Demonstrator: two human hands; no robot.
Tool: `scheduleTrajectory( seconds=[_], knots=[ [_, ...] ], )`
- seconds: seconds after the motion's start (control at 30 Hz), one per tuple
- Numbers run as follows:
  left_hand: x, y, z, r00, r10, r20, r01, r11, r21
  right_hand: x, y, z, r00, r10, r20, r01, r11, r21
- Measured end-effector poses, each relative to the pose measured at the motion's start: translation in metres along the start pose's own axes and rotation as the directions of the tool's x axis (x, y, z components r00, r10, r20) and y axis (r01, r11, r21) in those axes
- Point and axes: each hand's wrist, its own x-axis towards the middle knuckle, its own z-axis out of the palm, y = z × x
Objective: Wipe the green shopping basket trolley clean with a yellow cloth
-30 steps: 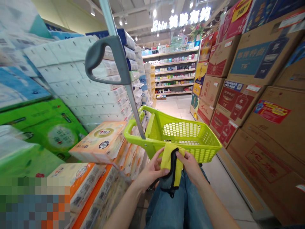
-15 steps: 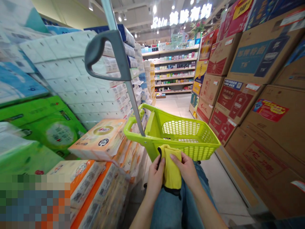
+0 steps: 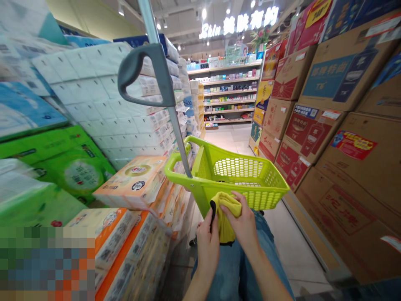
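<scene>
A yellow cloth (image 3: 226, 228) with black edging hangs bunched between my two hands, just in front of the basket and above my knees. My left hand (image 3: 209, 232) pinches its black-trimmed left edge. On the other side, my right hand (image 3: 242, 219) grips the upper right part, thumb on the near face and fingers behind a fold. Right beyond the cloth stands a lime-green shopping basket (image 3: 203, 184) with perforated walls. Its metal pole (image 3: 180, 140) rises on the left to a grey loop handle (image 3: 165, 79). Neither hand touches the basket.
Packs of tissue (image 3: 131, 177) are stacked along the left, some orange, green or white. Cardboard cartons (image 3: 351, 175) form a tall wall on the right. A tiled aisle (image 3: 233, 136) leads between them to shelves (image 3: 230, 92) of small goods.
My right hand has folded the cloth's upper right side over and turned inward, so the cloth looks more bunched. My left hand has shifted slightly right and lower. The basket stays in place.
</scene>
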Motion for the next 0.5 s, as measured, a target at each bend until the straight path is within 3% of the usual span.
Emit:
scheduleTrajectory(
  seconds=[0.1, 0.17, 0.37, 0.5],
  knots=[
    [0.002, 0.002, -0.006, 0.999, -0.042, 0.010, 0.043, 0.996, -0.076, 0.003, 0.005, -0.008, 0.978, -0.174, 0.118, 0.169, 0.984, 0.049],
    [0.004, 0.004, -0.011, 0.998, -0.051, 0.045, 0.056, 0.992, -0.116, 0.006, 0.005, -0.014, 0.945, -0.227, 0.237, 0.213, 0.974, 0.081],
    [0.007, 0.007, -0.023, 0.994, -0.078, 0.080, 0.093, 0.972, -0.214, 0.013, -0.001, -0.026, 0.924, -0.097, 0.370, 0.075, 0.995, 0.073],
    [0.013, 0.005, -0.030, 0.978, -0.176, 0.113, 0.205, 0.914, -0.351, 0.013, -0.006, -0.037, 0.887, -0.077, 0.455, 0.008, 0.988, 0.152]
  ],
)
